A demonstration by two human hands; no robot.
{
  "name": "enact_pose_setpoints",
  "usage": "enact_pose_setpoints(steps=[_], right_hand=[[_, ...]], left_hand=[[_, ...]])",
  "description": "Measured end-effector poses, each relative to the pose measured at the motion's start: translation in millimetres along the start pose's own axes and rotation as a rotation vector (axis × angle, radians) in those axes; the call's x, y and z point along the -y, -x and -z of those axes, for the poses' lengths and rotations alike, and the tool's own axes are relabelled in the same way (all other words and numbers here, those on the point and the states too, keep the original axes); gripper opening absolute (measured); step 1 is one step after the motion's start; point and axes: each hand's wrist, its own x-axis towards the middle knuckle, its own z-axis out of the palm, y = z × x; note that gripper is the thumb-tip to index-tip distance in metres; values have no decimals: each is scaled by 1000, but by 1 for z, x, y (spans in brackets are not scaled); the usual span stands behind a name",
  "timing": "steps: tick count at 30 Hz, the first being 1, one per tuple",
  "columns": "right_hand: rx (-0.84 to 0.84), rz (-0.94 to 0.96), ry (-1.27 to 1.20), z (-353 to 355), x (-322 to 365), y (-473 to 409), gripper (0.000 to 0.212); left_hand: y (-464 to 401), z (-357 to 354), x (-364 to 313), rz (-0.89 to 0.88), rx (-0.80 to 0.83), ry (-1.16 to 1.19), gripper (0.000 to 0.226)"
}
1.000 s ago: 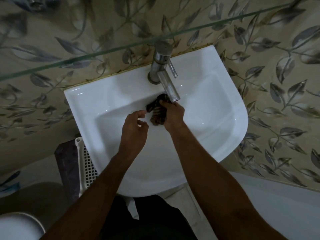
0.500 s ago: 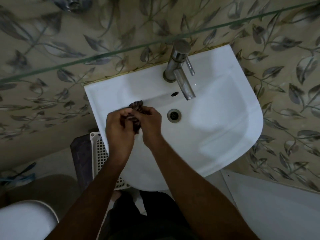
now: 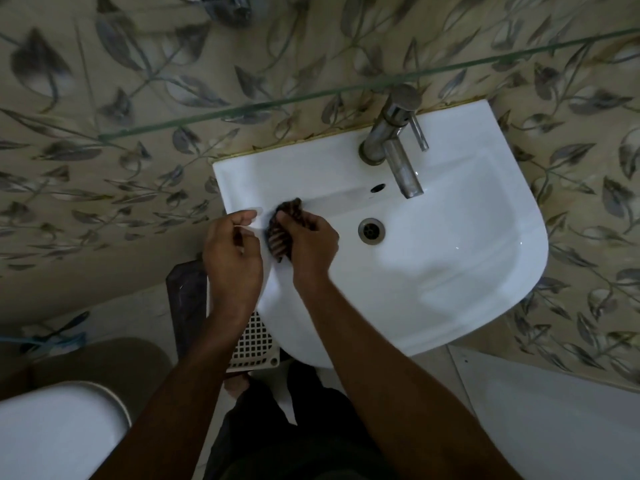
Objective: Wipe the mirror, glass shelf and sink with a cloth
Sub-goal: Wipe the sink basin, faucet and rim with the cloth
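Cloth (image 3: 284,227), dark and bunched, lies at the left inner wall of the white sink (image 3: 485,258), well left of the drain (image 3: 371,230). In the head view the right hand (image 3: 311,240) has its grip clamped on the cloth, fingers curled over it. The left hand (image 3: 232,249) sits just beside it over the sink's left rim, fingers loosely curled and holding nothing. A chrome tap (image 3: 394,140) stands at the back, below the glass shelf (image 3: 242,107) edge.
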Motion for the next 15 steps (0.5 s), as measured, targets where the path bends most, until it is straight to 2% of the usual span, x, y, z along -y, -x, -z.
enact_pose_setpoints(steps=[3, 5, 7, 8, 11, 15], right_hand=[[36, 261, 126, 1, -1, 7, 13], [104, 470, 318, 3, -9, 8, 19], [74, 585, 562, 3, -29, 9, 19], [34, 600, 614, 2, -40, 8, 26], [20, 429, 551, 10, -56, -4, 40], [78, 395, 792, 36, -52, -35, 39]], left_hand=[[2, 4, -1, -9, -4, -21, 21], [3, 4, -1, -11, 6, -24, 21], [3, 1, -1, -15, 15, -12, 20], [3, 0, 0, -18, 23, -6, 19], [5, -4, 3, -22, 49, 12, 24], [9, -14, 3, -23, 202, -51, 29]])
